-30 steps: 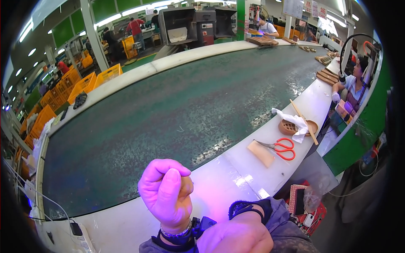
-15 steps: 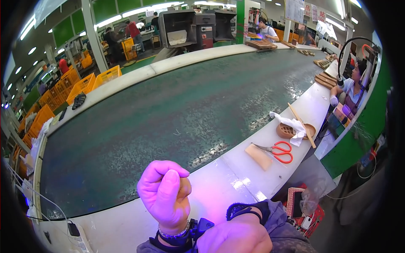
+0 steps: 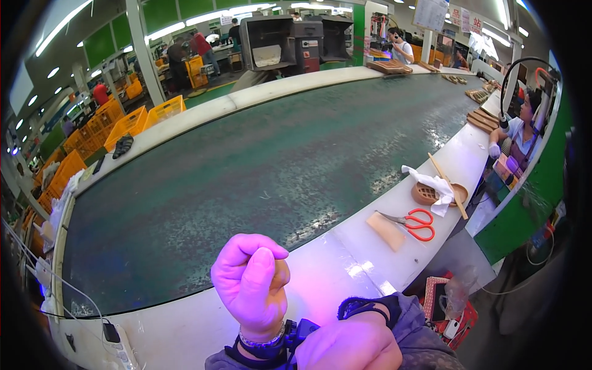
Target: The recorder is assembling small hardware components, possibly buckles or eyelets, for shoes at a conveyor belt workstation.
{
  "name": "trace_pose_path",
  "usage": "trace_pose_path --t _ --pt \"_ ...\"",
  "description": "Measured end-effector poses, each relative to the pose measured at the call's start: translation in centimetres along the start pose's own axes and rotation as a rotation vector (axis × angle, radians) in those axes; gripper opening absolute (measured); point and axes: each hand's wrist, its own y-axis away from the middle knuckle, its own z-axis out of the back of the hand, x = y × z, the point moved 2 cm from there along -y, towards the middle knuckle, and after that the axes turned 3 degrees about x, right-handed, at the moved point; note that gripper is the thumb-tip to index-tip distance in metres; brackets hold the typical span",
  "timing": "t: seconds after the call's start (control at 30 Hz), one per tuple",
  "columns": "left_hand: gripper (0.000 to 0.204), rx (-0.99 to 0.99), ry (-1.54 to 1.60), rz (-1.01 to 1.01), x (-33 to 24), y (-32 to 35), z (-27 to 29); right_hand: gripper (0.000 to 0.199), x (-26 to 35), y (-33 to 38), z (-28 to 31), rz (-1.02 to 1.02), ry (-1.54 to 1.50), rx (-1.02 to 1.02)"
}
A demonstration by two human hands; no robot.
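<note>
My left hand (image 3: 253,280) is raised in front of me above the near border of the conveyor. Its fingers are curled into a fist with the thumb laid over them, and nothing shows in it. Around that wrist sit a metal bracelet and a black strap with a small black device (image 3: 301,333). My right hand (image 3: 348,345) lies across at the lower edge, back upward, close against the device. Its fingers are hidden, so its grip cannot be seen. A black band circles the right wrist (image 3: 367,306).
A wide green conveyor belt (image 3: 234,166) stretches ahead. Along its right border lie red-handled scissors (image 3: 419,225), a tan piece (image 3: 386,231), a brown oval dish (image 3: 424,195) with white cloth (image 3: 443,196) and a stick (image 3: 448,185). Yellow crates (image 3: 165,112) stand left; a co-worker (image 3: 521,129) sits right.
The whole view has shifted slightly, so the belt, tools and my hands appear a little farther right. My left fist and right hand keep the same pose.
</note>
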Motion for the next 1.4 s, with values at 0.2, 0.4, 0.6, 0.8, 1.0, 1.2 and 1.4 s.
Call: trace_pose_path --t 0.2,0.4,0.6,0.8,1.0,1.2,1.4 --pt "0.021 -0.005 -0.002 0.012 0.02 0.04 -0.12 0.014 0.28 0.02 -0.08 -0.017 0.037 -0.004" --pt "0.019 0.003 0.039 0.012 0.07 0.06 -0.05 0.014 0.41 -0.14 -0.06 0.012 0.076 0.009" --pt "0.020 0.009 0.000 0.007 -0.01 0.04 -0.12 0.014 0.63 -0.30 0.15 -0.003 0.069 0.046" --pt "0.020 0.012 0.005 0.011 0.15 0.07 -0.16 0.014 0.64 0.07 0.07 0.001 0.034 0.005" --pt "0.017 0.001 0.064 0.011 0.19 0.22 -0.12 0.014 0.71 0.06 -0.06 0.028 0.063 0.000" --pt "0.021 0.009 -0.020 0.007 0.30 0.09 -0.30 0.014 0.51 0.24 0.19 0.070 0.066 0.063" --pt "0.020 0.011 0.011 0.000 0.36 0.15 -0.20 0.016 0.90 0.05 0.07 0.069 0.047 0.007"
